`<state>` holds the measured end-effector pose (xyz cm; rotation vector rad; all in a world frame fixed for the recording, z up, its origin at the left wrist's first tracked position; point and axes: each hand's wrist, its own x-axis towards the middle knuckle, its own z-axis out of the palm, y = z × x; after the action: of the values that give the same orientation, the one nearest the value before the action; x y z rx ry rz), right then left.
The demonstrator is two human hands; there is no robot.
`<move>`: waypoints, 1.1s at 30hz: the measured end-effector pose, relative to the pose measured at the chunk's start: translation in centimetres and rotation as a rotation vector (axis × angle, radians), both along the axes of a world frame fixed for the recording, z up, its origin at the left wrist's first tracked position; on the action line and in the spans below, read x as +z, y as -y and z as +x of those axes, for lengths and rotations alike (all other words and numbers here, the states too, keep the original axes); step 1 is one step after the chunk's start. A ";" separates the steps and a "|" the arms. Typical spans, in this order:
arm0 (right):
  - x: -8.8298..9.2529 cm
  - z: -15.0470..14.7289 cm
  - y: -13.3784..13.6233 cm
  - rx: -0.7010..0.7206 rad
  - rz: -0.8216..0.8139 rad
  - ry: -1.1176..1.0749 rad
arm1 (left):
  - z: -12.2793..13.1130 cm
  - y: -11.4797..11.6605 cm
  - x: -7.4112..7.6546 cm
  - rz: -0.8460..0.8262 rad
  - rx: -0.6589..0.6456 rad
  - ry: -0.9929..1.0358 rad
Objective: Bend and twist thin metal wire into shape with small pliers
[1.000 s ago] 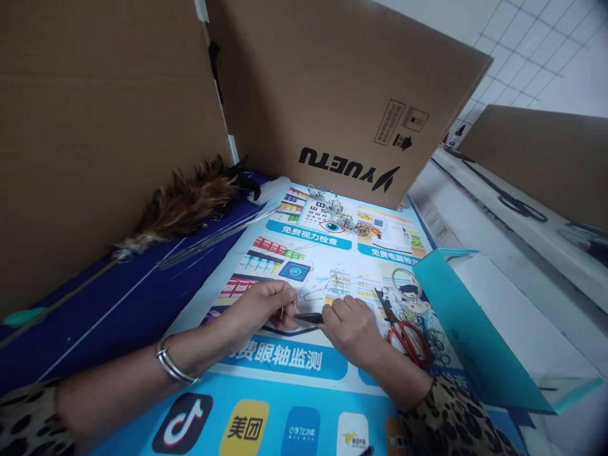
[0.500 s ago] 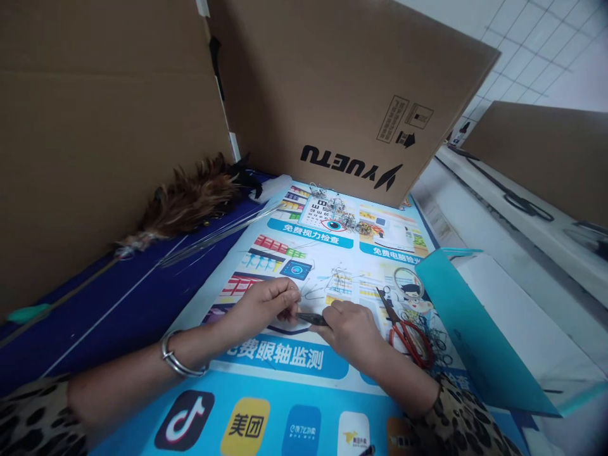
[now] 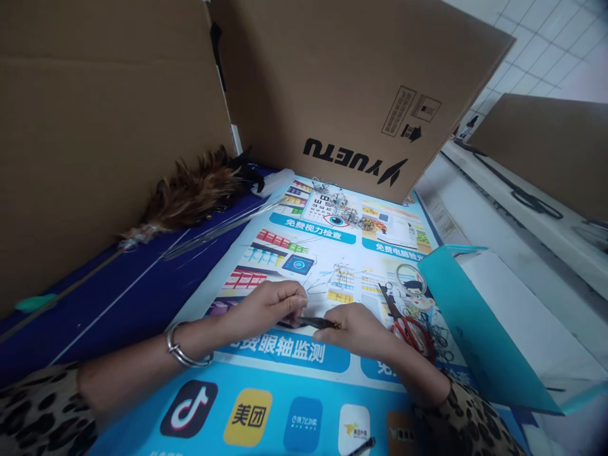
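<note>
My right hand (image 3: 358,329) is wrapped round dark pliers (image 3: 317,323), whose narrow jaws point left. The tips of the pliers reach the fingers of my left hand (image 3: 273,304), which is closed in a pinch. Whatever my left fingers hold is too small to make out. Thin bent wire pieces (image 3: 342,273) lie on the printed sheet (image 3: 285,386) just beyond my hands. To the right of my right hand rest red-handled scissors (image 3: 412,335), beside a heap of small wire rings (image 3: 439,335).
Small wire bunches (image 3: 349,216) lie near the cardboard panel (image 3: 356,76) at the back. A feather duster (image 3: 190,190) and long thin wires (image 3: 223,227) lie on the left. At right stands an open teal box (image 3: 479,335); a round ring (image 3: 411,278) lies beside it.
The right hand has turned slightly on the pliers, so more of them and the thumb shows. The view has shifted a little; both hands stay close together.
</note>
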<state>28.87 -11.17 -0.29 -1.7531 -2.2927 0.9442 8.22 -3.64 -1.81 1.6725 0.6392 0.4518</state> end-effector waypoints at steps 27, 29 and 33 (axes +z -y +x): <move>1.6 1.3 -1.2 0.087 -0.263 -0.256 | -0.1 1.2 1.2 0.372 -0.052 -0.142; 1.6 1.3 -1.2 0.091 -0.258 -0.257 | -0.1 1.2 1.2 0.378 -0.059 -0.141; 1.5 1.3 -1.2 0.090 -0.256 -0.244 | -0.1 1.3 1.1 0.401 -0.065 -0.140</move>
<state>30.14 -9.98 1.26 -1.5237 -2.1890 1.4371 8.14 -4.93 -0.68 2.1140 0.6215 0.4385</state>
